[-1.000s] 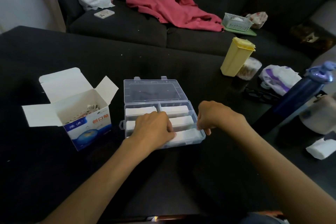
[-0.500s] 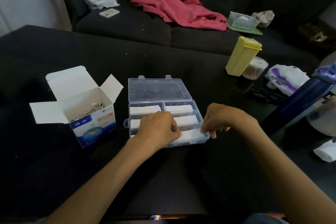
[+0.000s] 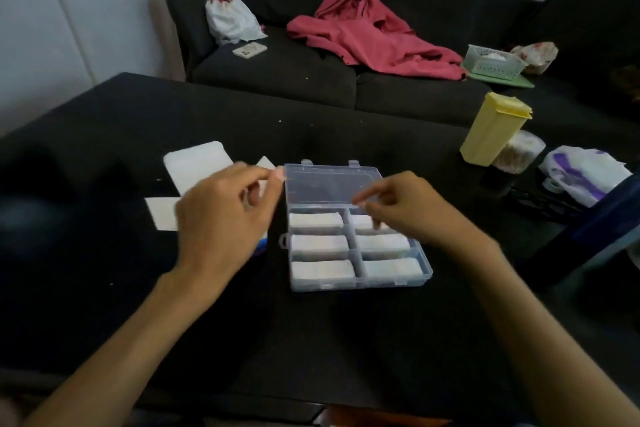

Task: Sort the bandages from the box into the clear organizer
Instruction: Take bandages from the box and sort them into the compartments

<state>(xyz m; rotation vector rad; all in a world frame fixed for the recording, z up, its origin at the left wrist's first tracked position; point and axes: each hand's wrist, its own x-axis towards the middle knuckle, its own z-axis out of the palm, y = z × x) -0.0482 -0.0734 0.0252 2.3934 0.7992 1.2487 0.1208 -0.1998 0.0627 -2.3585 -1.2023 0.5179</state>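
The clear organizer [image 3: 360,282] lies in the middle of the black table with its lid [image 3: 329,185] open flat behind it. White bandage stacks [image 3: 318,243] fill its compartments. My left hand [image 3: 221,218] hovers left of the organizer, fingers loosely curled, with a fingertip at the lid's left corner. It holds nothing that I can see. It hides most of the white bandage box [image 3: 195,163]; only the flaps show. My right hand [image 3: 408,208] is above the back right compartment, its index fingertip at the lid's hinge edge.
A yellow container [image 3: 491,130], a clear jar [image 3: 517,151], a white and purple bag [image 3: 581,173] and a blue bottle [image 3: 602,218] stand at the right. Behind the table, a dark sofa holds a red garment [image 3: 367,35], a white bag [image 3: 232,17] and a basket [image 3: 491,62].
Both hands have lifted off the front compartments and moved back toward the lid. The left hand now covers the box. The camera has tilted up.
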